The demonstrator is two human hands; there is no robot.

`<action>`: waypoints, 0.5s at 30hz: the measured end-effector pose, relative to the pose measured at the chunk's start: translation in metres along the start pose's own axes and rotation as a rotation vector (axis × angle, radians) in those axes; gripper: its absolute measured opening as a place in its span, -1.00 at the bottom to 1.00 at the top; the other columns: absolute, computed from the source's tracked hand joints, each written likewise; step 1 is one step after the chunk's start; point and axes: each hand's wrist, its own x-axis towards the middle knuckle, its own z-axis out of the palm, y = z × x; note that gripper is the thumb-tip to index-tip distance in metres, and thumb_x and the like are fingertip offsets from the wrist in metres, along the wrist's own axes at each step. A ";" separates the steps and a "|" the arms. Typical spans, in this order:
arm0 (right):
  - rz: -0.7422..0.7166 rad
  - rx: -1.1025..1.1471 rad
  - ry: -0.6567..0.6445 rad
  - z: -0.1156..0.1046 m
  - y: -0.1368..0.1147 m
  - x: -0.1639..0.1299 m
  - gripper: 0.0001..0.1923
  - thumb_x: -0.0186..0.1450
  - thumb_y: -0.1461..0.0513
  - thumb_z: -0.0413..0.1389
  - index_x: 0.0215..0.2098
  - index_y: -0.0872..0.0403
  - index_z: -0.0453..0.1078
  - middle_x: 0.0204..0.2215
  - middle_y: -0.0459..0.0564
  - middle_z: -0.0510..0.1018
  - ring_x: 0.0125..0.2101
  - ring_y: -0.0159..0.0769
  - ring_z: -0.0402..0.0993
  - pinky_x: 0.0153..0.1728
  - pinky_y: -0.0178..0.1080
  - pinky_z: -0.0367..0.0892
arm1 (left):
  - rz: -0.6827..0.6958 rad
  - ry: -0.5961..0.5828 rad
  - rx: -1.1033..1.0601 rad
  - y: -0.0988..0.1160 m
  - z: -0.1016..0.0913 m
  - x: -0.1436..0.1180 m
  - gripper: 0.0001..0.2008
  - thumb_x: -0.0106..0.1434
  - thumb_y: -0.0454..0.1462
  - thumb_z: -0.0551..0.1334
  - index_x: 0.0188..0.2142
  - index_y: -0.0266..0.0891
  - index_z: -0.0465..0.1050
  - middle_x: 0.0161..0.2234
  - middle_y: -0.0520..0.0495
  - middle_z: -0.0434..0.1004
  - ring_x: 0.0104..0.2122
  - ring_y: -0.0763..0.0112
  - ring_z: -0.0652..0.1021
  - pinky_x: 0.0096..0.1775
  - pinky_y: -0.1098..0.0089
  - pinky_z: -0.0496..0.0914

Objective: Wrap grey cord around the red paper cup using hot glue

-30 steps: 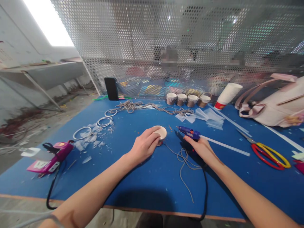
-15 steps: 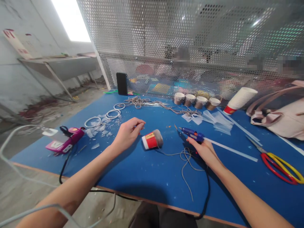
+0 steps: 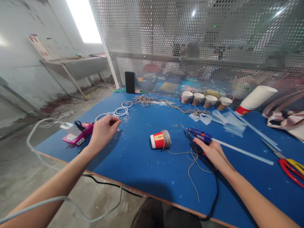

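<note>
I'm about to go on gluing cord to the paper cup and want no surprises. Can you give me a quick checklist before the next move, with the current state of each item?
1. Right hand has the blue glue gun in its grip: ok.
2. Glue stick loaded in the back of the gun: ok.
3. Red paper cup held steady: not ok; it lies on its side, untouched.
4. Left hand free: cannot tell; fingers pinched near the white rings, and whether they hold anything is unclear.
5. Cord running from the cup kept away from the gun: not ok; it loops beside the gun and right hand.
6. Nozzle hot: cannot tell.
</note>
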 end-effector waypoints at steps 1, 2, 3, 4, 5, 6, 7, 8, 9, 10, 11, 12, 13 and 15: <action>0.009 -0.001 0.000 0.000 -0.001 0.000 -0.48 0.15 -0.09 0.07 -0.19 0.15 0.50 -0.48 -0.01 0.57 -0.63 -0.32 0.34 -0.63 -0.28 0.25 | 0.014 0.005 0.025 -0.001 -0.001 0.000 -0.83 0.10 -0.16 0.13 -0.47 -0.19 0.41 -0.46 -0.05 0.54 -0.44 0.27 0.53 -0.31 0.34 0.36; 0.012 -0.002 0.002 0.000 -0.001 0.000 -0.48 0.15 -0.09 0.07 -0.18 0.15 0.50 -0.48 -0.01 0.57 -0.63 -0.32 0.34 -0.63 -0.28 0.25 | 0.034 0.004 0.046 -0.002 -0.001 0.000 -0.83 0.10 -0.16 0.13 -0.47 -0.19 0.39 -0.45 -0.05 0.54 -0.43 0.27 0.53 -0.30 0.33 0.36; 0.010 -0.002 0.002 0.000 -0.002 0.000 -0.47 0.15 -0.09 0.07 -0.18 0.15 0.50 -0.47 0.00 0.58 -0.62 -0.31 0.35 -0.63 -0.28 0.25 | 0.061 0.000 0.064 -0.002 -0.001 0.000 -0.82 0.11 -0.16 0.11 -0.48 -0.19 0.38 -0.45 -0.06 0.53 -0.42 0.26 0.52 -0.29 0.33 0.36; 0.005 -0.003 0.004 0.000 -0.002 0.000 -0.47 0.15 -0.09 0.06 -0.17 0.16 0.50 -0.46 0.00 0.58 -0.60 -0.29 0.38 -0.62 -0.28 0.26 | 0.092 -0.012 0.076 -0.003 -0.001 0.001 -0.82 0.12 -0.16 0.10 -0.48 -0.19 0.37 -0.46 -0.07 0.53 -0.41 0.26 0.52 -0.28 0.32 0.36; -0.005 -0.005 0.004 0.000 -0.002 0.000 -0.46 0.15 -0.09 0.06 -0.17 0.16 0.50 -0.44 0.01 0.59 -0.57 -0.27 0.40 -0.60 -0.27 0.28 | 0.124 -0.027 0.082 -0.003 -0.001 0.001 -0.81 0.13 -0.17 0.07 -0.48 -0.19 0.36 -0.46 -0.08 0.52 -0.41 0.25 0.52 -0.27 0.32 0.36; -0.017 -0.010 0.005 -0.001 -0.002 0.000 -0.46 0.15 -0.09 0.06 -0.17 0.16 0.50 -0.42 0.02 0.59 -0.54 -0.24 0.43 -0.59 -0.26 0.29 | 0.154 -0.041 0.085 -0.004 0.000 0.002 -0.80 0.15 -0.17 0.05 -0.48 -0.19 0.35 -0.48 -0.08 0.51 -0.41 0.25 0.51 -0.27 0.32 0.36; -0.029 -0.018 0.006 -0.002 -0.002 0.000 -0.46 0.15 -0.09 0.05 -0.18 0.16 0.50 -0.41 0.03 0.60 -0.50 -0.20 0.45 -0.57 -0.26 0.30 | 0.179 -0.056 0.083 -0.004 0.000 0.002 -0.80 0.16 -0.18 0.03 -0.48 -0.19 0.34 -0.49 -0.07 0.50 -0.41 0.26 0.51 -0.26 0.32 0.36; -0.036 -0.031 0.008 -0.002 -0.002 0.000 -0.47 0.14 -0.10 0.04 -0.20 0.15 0.50 -0.40 0.04 0.61 -0.46 -0.16 0.47 -0.55 -0.25 0.31 | 0.193 -0.070 0.075 -0.005 0.000 0.003 -0.79 0.16 -0.19 0.01 -0.49 -0.19 0.33 -0.51 -0.06 0.48 -0.42 0.27 0.50 -0.26 0.32 0.36; -0.036 -0.045 0.011 -0.003 -0.001 0.000 -0.47 0.14 -0.10 0.04 -0.22 0.14 0.51 -0.39 0.04 0.61 -0.42 -0.13 0.49 -0.53 -0.24 0.32 | 0.191 -0.090 0.051 -0.005 0.000 0.003 -0.80 0.16 -0.20 0.00 -0.49 -0.19 0.32 -0.52 -0.05 0.47 -0.44 0.28 0.50 -0.26 0.32 0.36; -0.035 -0.055 0.017 -0.004 0.000 0.000 -0.48 0.13 -0.11 0.05 -0.24 0.14 0.52 -0.39 0.05 0.62 -0.39 -0.10 0.50 -0.51 -0.23 0.33 | 0.177 -0.114 0.017 -0.005 0.000 0.003 -0.80 0.16 -0.20 0.00 -0.48 -0.18 0.31 -0.52 -0.04 0.47 -0.45 0.30 0.50 -0.27 0.33 0.36; -0.037 -0.063 0.025 -0.004 0.002 0.000 -0.48 0.12 -0.11 0.05 -0.27 0.13 0.52 -0.40 0.04 0.62 -0.37 -0.08 0.50 -0.48 -0.21 0.35 | 0.152 -0.141 -0.025 -0.005 0.000 0.003 -0.81 0.15 -0.21 -0.01 -0.48 -0.19 0.30 -0.53 -0.03 0.47 -0.47 0.32 0.50 -0.29 0.34 0.37; -0.046 -0.065 0.035 -0.004 0.004 0.001 -0.49 0.11 -0.12 0.07 -0.29 0.12 0.53 -0.41 0.03 0.62 -0.34 -0.06 0.51 -0.43 -0.20 0.37 | 0.118 -0.175 -0.073 -0.006 0.000 0.003 -0.82 0.14 -0.22 -0.02 -0.46 -0.19 0.30 -0.52 -0.02 0.47 -0.49 0.34 0.50 -0.32 0.36 0.37; -0.061 -0.063 0.044 -0.004 0.007 0.001 -0.50 0.11 -0.11 0.08 -0.29 0.11 0.53 -0.42 0.02 0.62 -0.33 -0.06 0.52 -0.38 -0.18 0.38 | 0.095 -0.202 -0.098 -0.006 0.000 0.004 -0.81 0.14 -0.23 -0.04 -0.45 -0.19 0.30 -0.52 0.00 0.47 -0.51 0.36 0.51 -0.36 0.39 0.38; -0.091 -0.055 0.057 -0.004 0.014 0.003 -0.53 0.11 -0.10 0.09 -0.30 0.09 0.53 -0.44 0.00 0.63 -0.31 -0.05 0.52 -0.32 -0.17 0.38 | 0.067 -0.229 -0.103 -0.009 0.000 0.004 -0.79 0.13 -0.26 -0.08 -0.44 -0.19 0.29 -0.57 0.03 0.45 -0.58 0.41 0.49 -0.44 0.43 0.36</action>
